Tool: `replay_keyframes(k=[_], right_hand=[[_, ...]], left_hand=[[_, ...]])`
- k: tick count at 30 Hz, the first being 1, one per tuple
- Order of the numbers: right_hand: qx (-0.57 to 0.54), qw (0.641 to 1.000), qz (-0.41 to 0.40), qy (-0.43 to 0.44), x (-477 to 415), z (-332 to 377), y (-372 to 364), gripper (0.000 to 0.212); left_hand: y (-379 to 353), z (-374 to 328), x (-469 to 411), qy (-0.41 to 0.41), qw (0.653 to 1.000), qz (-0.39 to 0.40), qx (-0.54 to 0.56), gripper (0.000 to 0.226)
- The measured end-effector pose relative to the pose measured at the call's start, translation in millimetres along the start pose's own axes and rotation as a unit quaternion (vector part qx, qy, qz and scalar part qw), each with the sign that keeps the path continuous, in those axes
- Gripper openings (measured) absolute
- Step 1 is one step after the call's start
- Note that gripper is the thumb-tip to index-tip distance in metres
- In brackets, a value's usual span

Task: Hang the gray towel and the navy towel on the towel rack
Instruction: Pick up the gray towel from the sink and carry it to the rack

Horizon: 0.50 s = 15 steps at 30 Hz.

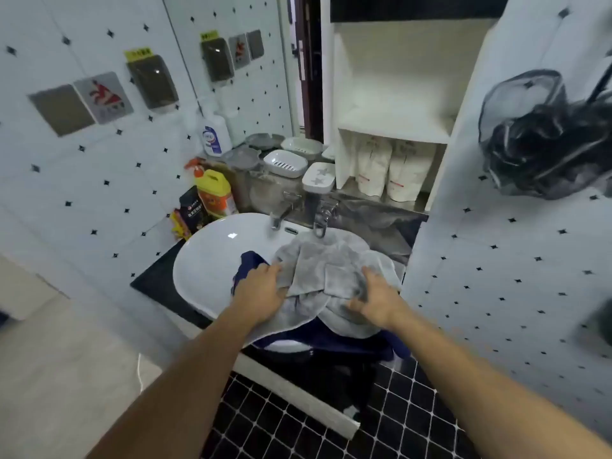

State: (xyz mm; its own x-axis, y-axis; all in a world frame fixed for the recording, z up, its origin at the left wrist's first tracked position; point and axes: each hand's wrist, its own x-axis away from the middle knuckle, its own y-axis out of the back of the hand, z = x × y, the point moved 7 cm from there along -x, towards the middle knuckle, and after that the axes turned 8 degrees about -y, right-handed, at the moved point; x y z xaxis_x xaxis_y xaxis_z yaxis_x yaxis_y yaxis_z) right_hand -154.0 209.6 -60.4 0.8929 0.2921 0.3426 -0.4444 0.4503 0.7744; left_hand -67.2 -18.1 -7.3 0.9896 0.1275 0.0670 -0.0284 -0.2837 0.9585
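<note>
Gripping the gray towel (331, 260) from both sides: left hand (261, 286) on its left edge, right hand (377, 303) curled into its right folds. Heaped in the white sink (212, 253), over the navy towel (364, 346) spilling past the front rim.

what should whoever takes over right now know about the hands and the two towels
Left hand grips the gray towel at its left edge; right hand bunches its right side in its fingers.
Gray towel lies crumpled over the sink, on top of the navy towel, which hangs over the front rim.
Done: nothing hung.
Left: lift and hang both towels; no towel rack in view.
</note>
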Motion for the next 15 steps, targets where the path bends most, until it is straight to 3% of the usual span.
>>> replay_keyframes(k=[4, 8, 10, 13, 15], right_hand=[[-0.008, 0.998, 0.045, -0.037, -27.0, -3.0, -23.4, 0.088], [-0.08, 0.996, -0.017, -0.048, -37.5, 0.1, -8.9, 0.034], [-0.143, 0.989, -0.03, -0.026, -32.7, 13.9, 13.3, 0.02], [-0.292, 0.956, -0.021, 0.028, -11.0, 47.9, 65.5, 0.012], [-0.389, 0.919, 0.002, 0.066, 8.0, 71.0, 101.8, 0.01]], left_hand=[[-28.9, 3.8, -25.7, 0.017, 0.996, 0.081, 0.023, 0.054], [-35.4, -7.4, -51.1, -0.008, 0.995, 0.099, 0.021, 0.061], [-32.2, -21.8, -58.3, -0.045, 0.994, 0.095, 0.025, 0.077], [-12.0, -59.9, -67.3, -0.118, 0.991, 0.061, 0.023, 0.104], [11.1, -87.5, -68.4, -0.137, 0.989, 0.014, 0.055, 0.099]])
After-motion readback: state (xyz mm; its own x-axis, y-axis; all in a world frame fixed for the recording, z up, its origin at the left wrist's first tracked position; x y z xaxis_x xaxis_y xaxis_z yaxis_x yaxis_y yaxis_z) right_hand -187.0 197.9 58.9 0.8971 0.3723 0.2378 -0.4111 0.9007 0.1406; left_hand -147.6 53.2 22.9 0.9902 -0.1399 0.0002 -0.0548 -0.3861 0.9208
